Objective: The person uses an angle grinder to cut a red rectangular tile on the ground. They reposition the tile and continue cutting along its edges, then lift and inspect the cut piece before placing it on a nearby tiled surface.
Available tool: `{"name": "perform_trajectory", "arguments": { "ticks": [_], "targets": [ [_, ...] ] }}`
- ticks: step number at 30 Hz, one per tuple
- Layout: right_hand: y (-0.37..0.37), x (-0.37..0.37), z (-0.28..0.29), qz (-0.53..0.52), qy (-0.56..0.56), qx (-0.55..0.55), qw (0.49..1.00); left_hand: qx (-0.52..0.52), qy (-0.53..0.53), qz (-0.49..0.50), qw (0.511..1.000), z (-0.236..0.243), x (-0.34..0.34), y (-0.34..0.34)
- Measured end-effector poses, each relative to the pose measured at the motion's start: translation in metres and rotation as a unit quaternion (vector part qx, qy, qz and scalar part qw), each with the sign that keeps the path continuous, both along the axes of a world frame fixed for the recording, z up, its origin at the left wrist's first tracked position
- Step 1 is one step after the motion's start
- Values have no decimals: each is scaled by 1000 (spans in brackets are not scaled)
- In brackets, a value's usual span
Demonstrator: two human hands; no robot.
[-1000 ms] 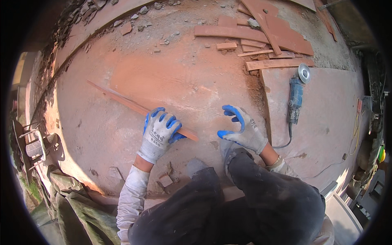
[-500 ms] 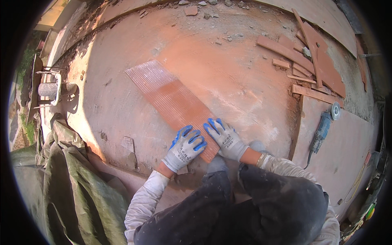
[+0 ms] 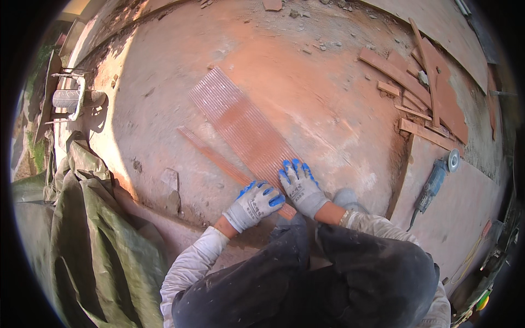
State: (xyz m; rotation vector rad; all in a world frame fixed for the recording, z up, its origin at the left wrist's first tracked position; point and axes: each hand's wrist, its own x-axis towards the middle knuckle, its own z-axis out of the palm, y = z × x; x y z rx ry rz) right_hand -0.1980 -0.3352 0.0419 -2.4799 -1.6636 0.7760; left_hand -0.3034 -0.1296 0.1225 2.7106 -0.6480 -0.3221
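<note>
Gripping one end of a narrow strip [image 3: 220,162] beside the ribbed tile [image 3: 243,124], the left hand [image 3: 253,206] is risking breakage through uneven leverage, the open right hand [image 3: 302,189] resting on the tile.

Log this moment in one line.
left hand: curled over narrow strip | right hand: on wide ribbed tile | strip: beside tile | angle grinder: lying on slab at right

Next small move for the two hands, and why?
Probably have the left hand draw the narrow strip away from the ribbed tile: that hand is on the strip, the right hand rests on the tile, and a gap shows between the pieces' far ends.
</note>
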Motion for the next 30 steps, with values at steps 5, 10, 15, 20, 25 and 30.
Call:
{"name": "perform_trajectory", "arguments": {
  "ticks": [5, 10, 15, 20, 25, 30],
  "targets": [
    [-11, 34, 31, -66, 155, 57, 984, -8, 4, 21, 1000, 13, 1, -2],
    [-1, 68, 60, -295, 698, 29, 651, -3, -111, 34, 993, 25, 12, -5],
    [25, 65, 75, -267, 766, -42, 584, -53, -222, 179, 957, 23, -8, -9],
    [19, 60, 70, -314, 614, 11, 724, -198, -178, 530, 805, -1, -49, -47],
    [-10, 81, 47, -281, 332, 289, 853, -178, 85, 675, 711, -60, -32, -69],
    [-29, 129, 10, -369, 56, 241, 896, -142, 97, 738, 652, -97, -2, -94]
  ]
}}
